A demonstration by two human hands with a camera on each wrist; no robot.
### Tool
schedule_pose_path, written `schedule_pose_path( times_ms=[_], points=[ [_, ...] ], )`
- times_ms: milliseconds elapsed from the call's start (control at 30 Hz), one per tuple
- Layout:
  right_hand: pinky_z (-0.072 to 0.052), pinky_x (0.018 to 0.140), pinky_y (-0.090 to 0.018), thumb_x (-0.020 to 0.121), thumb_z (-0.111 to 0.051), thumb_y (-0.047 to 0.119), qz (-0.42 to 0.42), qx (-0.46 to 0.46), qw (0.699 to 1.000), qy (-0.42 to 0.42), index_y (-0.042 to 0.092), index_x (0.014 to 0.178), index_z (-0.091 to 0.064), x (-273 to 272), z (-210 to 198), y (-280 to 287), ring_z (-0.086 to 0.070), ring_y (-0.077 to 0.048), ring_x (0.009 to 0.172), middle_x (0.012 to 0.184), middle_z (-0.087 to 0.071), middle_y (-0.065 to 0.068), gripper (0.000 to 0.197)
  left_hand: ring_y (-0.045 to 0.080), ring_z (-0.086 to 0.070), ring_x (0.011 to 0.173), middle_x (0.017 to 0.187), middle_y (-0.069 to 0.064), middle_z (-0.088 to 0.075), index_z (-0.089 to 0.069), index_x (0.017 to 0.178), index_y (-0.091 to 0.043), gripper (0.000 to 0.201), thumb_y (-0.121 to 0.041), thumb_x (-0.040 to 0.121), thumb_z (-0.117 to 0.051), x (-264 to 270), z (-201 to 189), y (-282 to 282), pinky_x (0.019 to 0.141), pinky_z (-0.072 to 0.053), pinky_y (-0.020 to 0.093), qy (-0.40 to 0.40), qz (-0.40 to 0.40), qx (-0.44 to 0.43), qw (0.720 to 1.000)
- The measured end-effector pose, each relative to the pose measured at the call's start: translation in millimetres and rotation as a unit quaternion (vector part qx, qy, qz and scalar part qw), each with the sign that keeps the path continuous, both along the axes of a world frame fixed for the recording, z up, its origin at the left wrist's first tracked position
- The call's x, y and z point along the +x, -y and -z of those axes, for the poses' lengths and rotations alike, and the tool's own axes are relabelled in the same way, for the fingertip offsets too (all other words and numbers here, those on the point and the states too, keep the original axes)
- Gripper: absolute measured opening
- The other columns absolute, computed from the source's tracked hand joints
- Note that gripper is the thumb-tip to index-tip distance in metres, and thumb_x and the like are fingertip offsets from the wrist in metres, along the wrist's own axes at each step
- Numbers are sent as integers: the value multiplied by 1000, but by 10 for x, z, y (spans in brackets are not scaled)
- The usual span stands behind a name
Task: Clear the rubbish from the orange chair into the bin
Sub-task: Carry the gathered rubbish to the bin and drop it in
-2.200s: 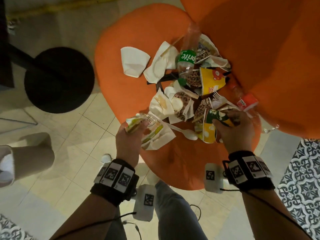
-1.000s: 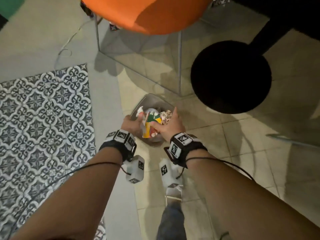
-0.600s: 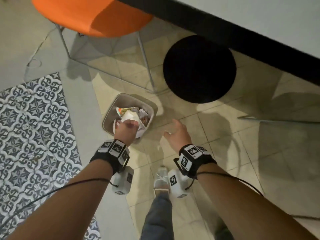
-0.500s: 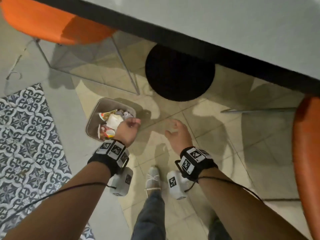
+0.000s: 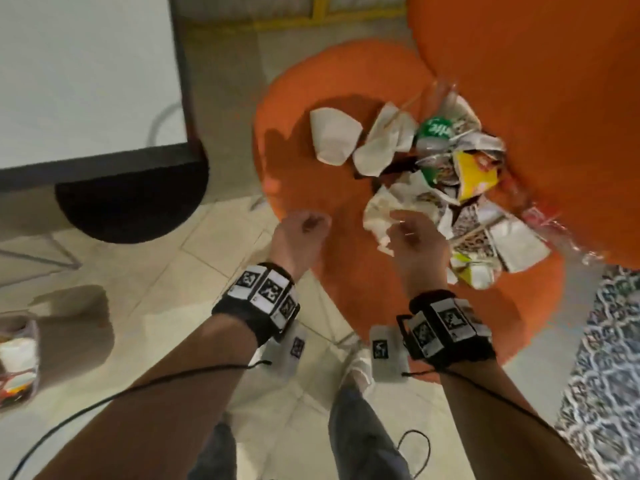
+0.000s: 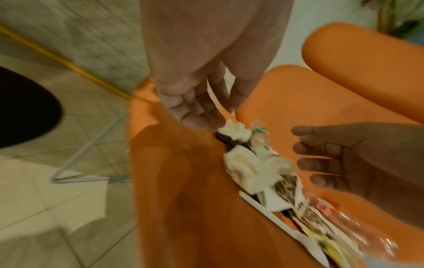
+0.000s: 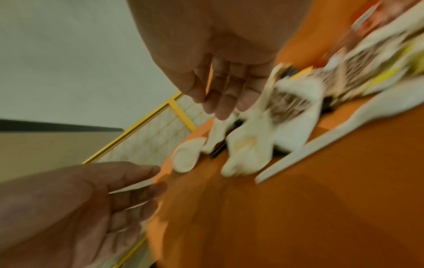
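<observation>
Head view: nearest, two forearms with black wristbands carrying square printed markers. Left hand (image 5: 302,233) hangs over near-left edge of the orange chair (image 5: 353,188), fingers loosely curled, holding nothing. Left wrist view shows the same fingers relaxed, slightly apart, tips just above a crumpled white wrapper (image 6: 235,131). Right hand (image 5: 412,237) is over the near edge of the rubbish pile (image 5: 446,188), fingers spread and lax, empty; contact with the paper can't be told, blur. Chair seat smooth, rounded, moulded, glossy orange, backrest rising far right. Rubbish on seat, right-centre: creased white paper wrappers, leopard-print paper, yellow crinkled packet (image 5: 474,174), flattened white paper cup (image 5: 334,136) on far left, green-labelled clear plastic bottle (image 5: 434,128) farther back. Bin (image 5: 17,362), grey and partly filled, on pale tiled floor at the near left, well apart from chair. Black round mat (image 5: 131,202) lies beyond it.
</observation>
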State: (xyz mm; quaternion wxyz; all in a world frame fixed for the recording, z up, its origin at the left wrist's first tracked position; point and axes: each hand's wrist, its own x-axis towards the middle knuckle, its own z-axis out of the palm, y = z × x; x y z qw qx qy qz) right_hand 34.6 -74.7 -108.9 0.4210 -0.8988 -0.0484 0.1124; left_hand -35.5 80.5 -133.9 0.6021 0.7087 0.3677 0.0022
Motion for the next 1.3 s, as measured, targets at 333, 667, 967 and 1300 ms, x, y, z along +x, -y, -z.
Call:
schedule_pose_path(
  times_ms=[333,667,967,1300],
  points=[
    [-41,97,-45,78,-70,43,62,-271,959,-57,16,129,-49,856,238,1590,-43,-35,120,129,-44,-14,61,36,-36,129,139,18,-37,-34,137,-9,96,-53,63,-78,1077,257,886,105,-36,48,-215,92,174,957],
    [-37,105,-51,84,-53,58,60,-276,952,-120,19,146,-21,1163,514,1787,-33,-40,133,150,-22,-17,81,8,-59,98,105,-6,-59,-45,116,-12,55,-13,73,-79,1035,42,809,74,-45,11,-24,-44,35,998],
    [-51,82,-43,92,-51,40,35,-290,950,-115,11,130,-47,1234,421,1809,-58,-39,102,123,-49,-18,47,20,-52,113,122,6,-54,-49,124,-12,66,-28,69,-82,1314,-13,1209,93,-44,31,-56,160,116,979],
    [-50,90,-45,86,-60,43,10,-20,994,-109,11,110,-68,934,363,1673,-55,-24,108,124,-56,-3,41,18,-48,111,118,1,-43,-54,127,-25,58,-23,74,-77,1203,9,1347,88,-39,22,-40,180,126,975]
  ],
)
